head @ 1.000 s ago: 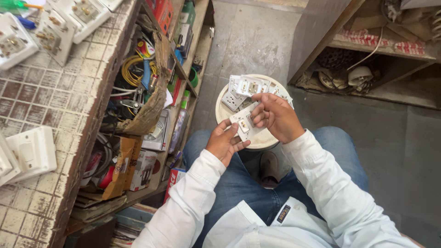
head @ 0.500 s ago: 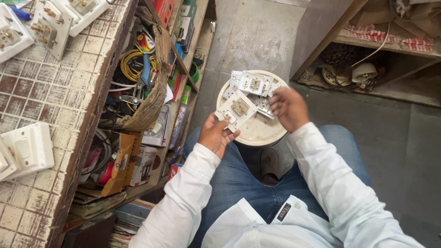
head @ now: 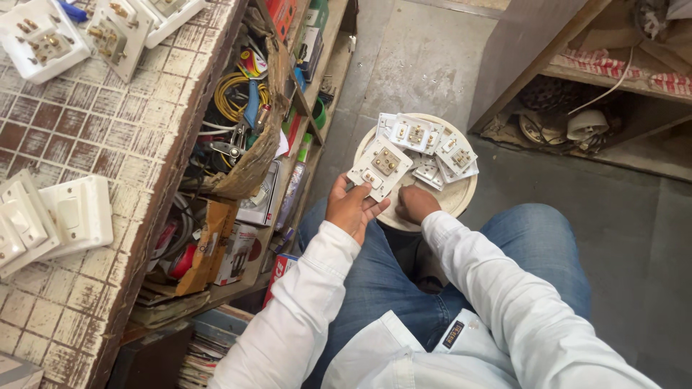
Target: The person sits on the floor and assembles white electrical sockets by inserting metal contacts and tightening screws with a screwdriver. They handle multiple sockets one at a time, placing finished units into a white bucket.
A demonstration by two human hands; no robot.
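Held plate: a white switch plate (head: 380, 168), seen from its back with brass terminals showing, sits just left of the frame's centre, above the round tub's left rim.
Plate axis: its long axis runs diagonally, from lower left near the fingers to upper right; the terminal side faces up toward the camera.
Left hand (head: 351, 207): thumb and fingers pinch the plate's lower left corner, the fingers half curled, the palm turned upward.
Right hand (head: 416, 204): curled loosely, knuckles up, resting at the tub's near rim just right of the held plate; whether it grips anything I cannot tell, as the fingers are hidden beneath it.
Tub: a round cream bucket (head: 463, 202) stands on the grey floor, centre of the frame, between the person's knees.
Tub contents: a heap of similar white socket plates (head: 418, 134) lies across its top, backs up, overlapping one another, in the upper centre.
Person: white sleeves and blue jeans fill the lower right.
Counter: a tiled worktop (head: 86, 115) takes the left side, with more white switch plates (head: 72, 212) at mid left and at the upper left corner.
Shelves: open shelving (head: 288, 144) beside the worktop holds yellow wire coils (head: 229, 90), pliers and small boxes.
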